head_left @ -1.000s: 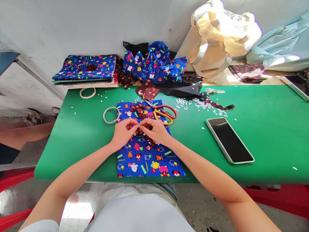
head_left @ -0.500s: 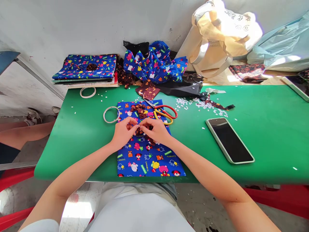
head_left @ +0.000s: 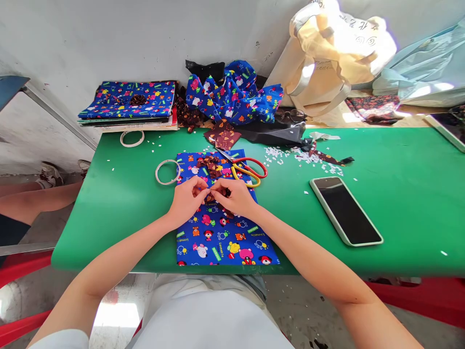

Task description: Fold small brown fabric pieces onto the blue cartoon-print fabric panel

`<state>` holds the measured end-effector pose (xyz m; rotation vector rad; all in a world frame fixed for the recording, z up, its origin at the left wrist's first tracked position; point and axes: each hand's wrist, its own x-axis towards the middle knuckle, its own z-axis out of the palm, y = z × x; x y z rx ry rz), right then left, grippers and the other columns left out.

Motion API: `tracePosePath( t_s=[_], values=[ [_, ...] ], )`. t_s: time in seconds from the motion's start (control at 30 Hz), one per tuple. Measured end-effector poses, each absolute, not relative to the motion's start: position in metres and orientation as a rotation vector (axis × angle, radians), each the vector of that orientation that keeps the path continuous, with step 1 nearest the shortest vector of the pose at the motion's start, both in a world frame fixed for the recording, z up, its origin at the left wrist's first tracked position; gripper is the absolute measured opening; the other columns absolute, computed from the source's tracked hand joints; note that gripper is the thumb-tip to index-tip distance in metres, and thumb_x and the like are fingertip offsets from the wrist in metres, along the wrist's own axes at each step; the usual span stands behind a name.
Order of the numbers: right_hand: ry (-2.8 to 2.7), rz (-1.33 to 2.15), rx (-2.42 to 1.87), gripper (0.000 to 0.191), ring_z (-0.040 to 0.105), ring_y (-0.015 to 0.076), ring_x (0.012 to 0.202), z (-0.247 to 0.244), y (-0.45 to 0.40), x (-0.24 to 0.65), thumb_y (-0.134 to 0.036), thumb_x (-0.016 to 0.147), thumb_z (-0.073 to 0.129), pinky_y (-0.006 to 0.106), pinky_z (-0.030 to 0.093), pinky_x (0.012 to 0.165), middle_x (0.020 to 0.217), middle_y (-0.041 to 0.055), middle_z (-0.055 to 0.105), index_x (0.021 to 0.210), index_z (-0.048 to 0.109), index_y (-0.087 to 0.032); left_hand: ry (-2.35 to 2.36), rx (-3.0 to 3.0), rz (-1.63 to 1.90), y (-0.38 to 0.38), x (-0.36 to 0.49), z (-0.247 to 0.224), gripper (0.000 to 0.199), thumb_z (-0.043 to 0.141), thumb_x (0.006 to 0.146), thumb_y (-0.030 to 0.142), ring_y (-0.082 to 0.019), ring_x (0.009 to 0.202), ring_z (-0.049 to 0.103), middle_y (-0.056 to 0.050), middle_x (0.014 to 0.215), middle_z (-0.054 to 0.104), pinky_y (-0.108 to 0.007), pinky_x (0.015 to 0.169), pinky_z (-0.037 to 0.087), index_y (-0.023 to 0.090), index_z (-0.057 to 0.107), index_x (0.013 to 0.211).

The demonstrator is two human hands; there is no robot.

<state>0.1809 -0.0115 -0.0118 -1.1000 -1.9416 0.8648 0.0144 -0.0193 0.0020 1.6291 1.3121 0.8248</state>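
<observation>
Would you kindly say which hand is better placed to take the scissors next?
Probably the right hand: the scissors lie just beyond it, while the left hand is farther away, though both seem occupied.

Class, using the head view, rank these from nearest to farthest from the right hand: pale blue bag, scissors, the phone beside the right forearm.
From the right hand:
1. Scissors: just beyond it.
2. Phone: off to its right.
3. Pale blue bag: far right, at the back.
</observation>
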Motion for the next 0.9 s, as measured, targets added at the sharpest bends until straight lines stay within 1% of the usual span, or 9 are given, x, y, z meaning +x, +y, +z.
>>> tracePosePath(
  t_s=[0.13, 0.33, 0.57, 0.77, 0.9],
  values=[
    [-1.914, 0.908, -1.129, 0.007, 0.048, 0.0088, 0.047, -0.0121, -0.011, 0.1801, -0.02, 0.072, 0.051, 0.021, 0.037, 0.047, 0.054, -0.0028, 0.058, 0.067, 0.056, -0.019, 1.298, 1.7, 0.784, -0.0188, 0.0132, -0.0013, 0.007, 0.056, 0.081, 0.025, -0.008, 0.05, 0.057, 0.003, 0.073, 0.062, -0.022, 0.054, 0.045, 0.018, 0.054, 0.081],
    [-1.872, 0.938, -1.159, 0.005, 0.042, 0.0073, 0.045, -0.0141, -0.0119, 0.1789, -0.019, 0.071, 0.051, 0.02, 0.034, 0.044, 0.051, -0.0043, 0.053, 0.066, 0.053, -0.019, 1.257, 1.868, 0.732, -0.0182, 0.0108, -0.0032, 0.01, 0.049, 0.086, 0.024, -0.009, 0.054, 0.058, 0.003, 0.07, 0.059, -0.023, 0.059, 0.045, 0.018, 0.055, 0.081],
    [-1.879, 0.938, -1.16, 0.007, 0.041, 0.007, 0.045, -0.0139, -0.0116, 0.178, -0.019, 0.072, 0.051, 0.02, 0.033, 0.044, 0.052, -0.0041, 0.052, 0.065, 0.053, -0.018, 1.297, 1.983, 0.742, -0.0199, 0.0124, -0.001, 0.01, 0.05, 0.085, 0.019, -0.011, 0.06, 0.056, 0.003, 0.061, 0.056, -0.023, 0.061, 0.042, 0.018, 0.054, 0.076],
    [-1.894, 0.938, -1.16, 0.007, 0.044, 0.0075, 0.046, -0.0151, -0.011, 0.1791, -0.018, 0.072, 0.052, 0.019, 0.034, 0.045, 0.052, -0.0039, 0.053, 0.065, 0.052, -0.018, 1.301, 2.103, 0.779, -0.0206, 0.0124, -0.004, 0.015, 0.051, 0.084, 0.016, -0.01, 0.06, 0.051, 0.003, 0.062, 0.054, -0.022, 0.059, 0.038, 0.017, 0.048, 0.069],
    [-1.94, 0.909, -1.107, 0.006, 0.045, 0.0075, 0.046, -0.0149, -0.0109, 0.1807, -0.017, 0.073, 0.051, 0.019, 0.035, 0.046, 0.054, -0.0037, 0.054, 0.068, 0.052, -0.018, 1.268, 2.118, 0.771, -0.0198, 0.0122, -0.0048, 0.012, 0.05, 0.084, 0.015, -0.009, 0.057, 0.048, 0.003, 0.063, 0.052, -0.021, 0.056, 0.036, 0.017, 0.049, 0.072]
  ],
)
